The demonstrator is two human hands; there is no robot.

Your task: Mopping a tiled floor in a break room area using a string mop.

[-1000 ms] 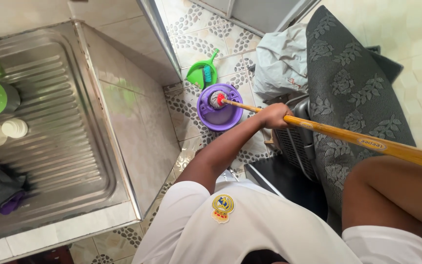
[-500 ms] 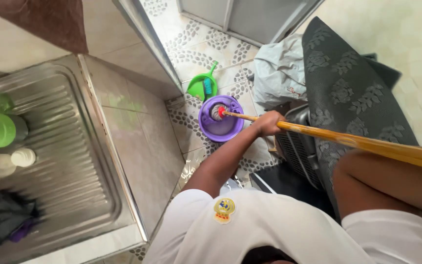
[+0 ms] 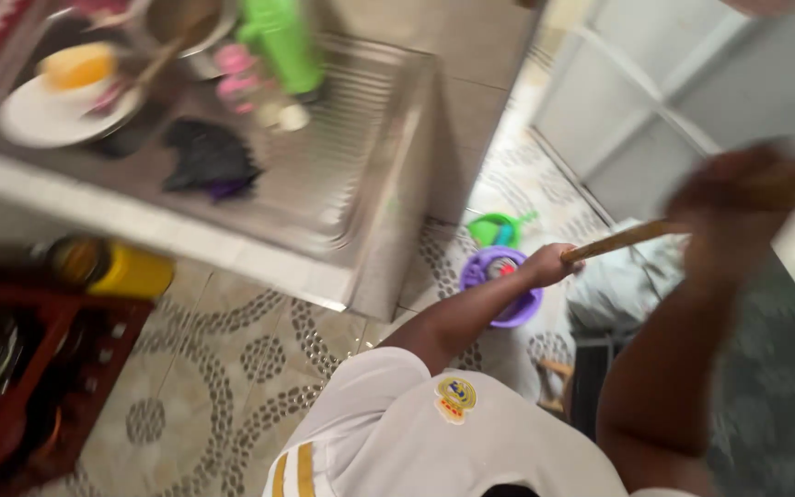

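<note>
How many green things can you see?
2: a tall green bottle on the steel draining board, and a small green scoop on the floor beside the purple bucket. Blur may hide more.

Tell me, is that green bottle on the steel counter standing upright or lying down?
Upright. The green bottle stands on its base on the ridged steel drainboard, its body rising from the metal, though the picture is blurred.

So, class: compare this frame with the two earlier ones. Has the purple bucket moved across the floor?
No. The purple bucket sits right beside the green dustpan, on the patterned floor near the sink unit's corner, as before. Only the camera swung.
</note>
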